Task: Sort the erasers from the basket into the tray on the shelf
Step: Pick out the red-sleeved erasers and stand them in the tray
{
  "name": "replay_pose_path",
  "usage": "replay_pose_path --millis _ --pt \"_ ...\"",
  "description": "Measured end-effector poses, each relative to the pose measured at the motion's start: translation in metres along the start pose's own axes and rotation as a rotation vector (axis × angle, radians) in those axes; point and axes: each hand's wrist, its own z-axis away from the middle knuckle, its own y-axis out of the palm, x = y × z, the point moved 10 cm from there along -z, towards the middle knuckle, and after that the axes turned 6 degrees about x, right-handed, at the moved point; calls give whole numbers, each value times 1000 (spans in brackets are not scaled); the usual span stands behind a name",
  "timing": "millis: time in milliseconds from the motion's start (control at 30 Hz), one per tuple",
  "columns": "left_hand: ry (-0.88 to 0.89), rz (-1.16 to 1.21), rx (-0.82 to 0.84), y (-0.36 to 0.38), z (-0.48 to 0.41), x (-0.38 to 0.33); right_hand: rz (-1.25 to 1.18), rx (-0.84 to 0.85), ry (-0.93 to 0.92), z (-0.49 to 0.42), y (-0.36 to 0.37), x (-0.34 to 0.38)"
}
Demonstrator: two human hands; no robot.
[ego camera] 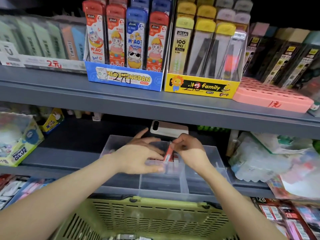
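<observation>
Stationery shelves crowd all round. Right hand fingers pinch the top end of a red eraser. Its long axis stands nearly upright, with the lower end down in a rear compartment of the clear tray. Left hand, fingers spread, steadies it from the left. Headroom under the upper shelf looks tight, and the basket sits just below.

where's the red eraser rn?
Head view, centre: red eraser at the middle of the clear tray, pinched at its top by the right hand, left hand beside it.
</observation>
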Motion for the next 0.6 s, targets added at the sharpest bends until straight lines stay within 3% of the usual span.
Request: replay_pose_path --millis 200,433,600 --pt "18 -61 -29 4 1 -6 103 36 -34 -6 -4 1" --pt "-28 -45 165 22 -8 5 47 78 -41 -5 -2 2" --pt "-34 -36 158 24 -6 8 149 158 -56 -2 5 7"
